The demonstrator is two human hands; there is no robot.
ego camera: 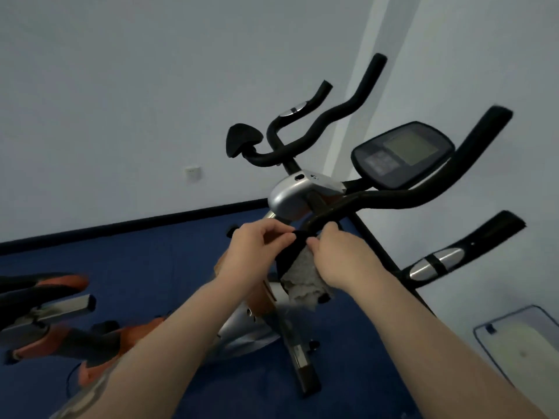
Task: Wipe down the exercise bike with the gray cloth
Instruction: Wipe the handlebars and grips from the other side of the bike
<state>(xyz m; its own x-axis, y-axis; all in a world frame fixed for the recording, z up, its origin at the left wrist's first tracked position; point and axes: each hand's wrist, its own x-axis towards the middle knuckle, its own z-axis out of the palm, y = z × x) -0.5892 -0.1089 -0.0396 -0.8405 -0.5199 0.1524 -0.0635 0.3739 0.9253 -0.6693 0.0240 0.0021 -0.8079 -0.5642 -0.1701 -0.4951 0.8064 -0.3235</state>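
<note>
The exercise bike (290,195) stands in front of me, with black handlebars, a silver stem cover and a dark console (402,152) at the right. The gray cloth (302,279) hangs below my hands, wrapped around a black part near the handlebar base. My left hand (260,246) pinches the black upper edge from the left. My right hand (338,255) grips the cloth from the right, with its thumb against the black part. Both hands sit just under the curved handlebar tube (378,201).
A second bike with orange and black parts (54,322) lies at the lower left on the blue floor (151,267). A framed whitish panel (520,343) leans at the lower right. The white wall carries a socket (192,173).
</note>
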